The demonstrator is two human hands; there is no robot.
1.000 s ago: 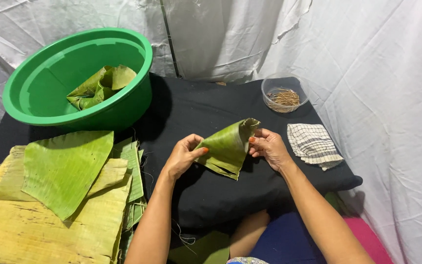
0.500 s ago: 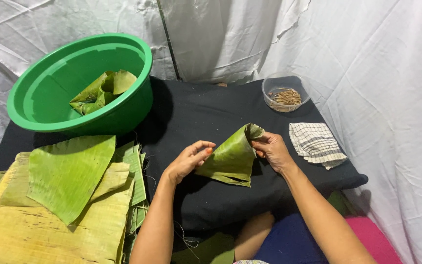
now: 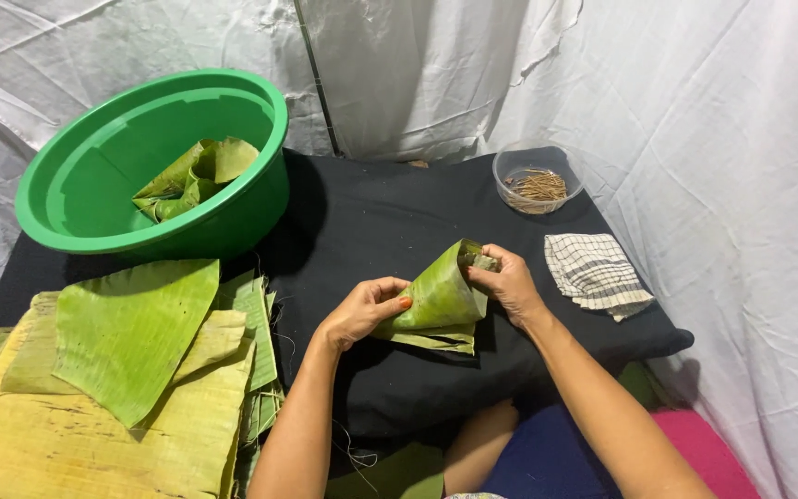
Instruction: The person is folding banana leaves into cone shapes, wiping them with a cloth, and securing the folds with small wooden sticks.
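You've got the leaf cone (image 3: 438,300) between both hands, out over the black cloth (image 3: 390,222) in front of you. Your left hand (image 3: 362,311) is pinched shut on the narrow end, thumb on top and fingers curled under, with the loose leaf flaps poking out below it. Your right hand (image 3: 510,285) is closed on the wide rim, fingertips folded over the cone's mouth. The cone lies on its side, point toward your left grip, mouth toward your right, so it spans the gap from one hand to the other.

To your left, the stack of banana leaves (image 3: 131,370) sits at the cloth's edge. Behind it the green basin (image 3: 94,199) holds a few folded leaf parcels (image 3: 191,176). On your right, a checked cloth (image 3: 596,274) lies just beside your wrist, and a clear bowl of thin sticks (image 3: 538,180) stands farther back.
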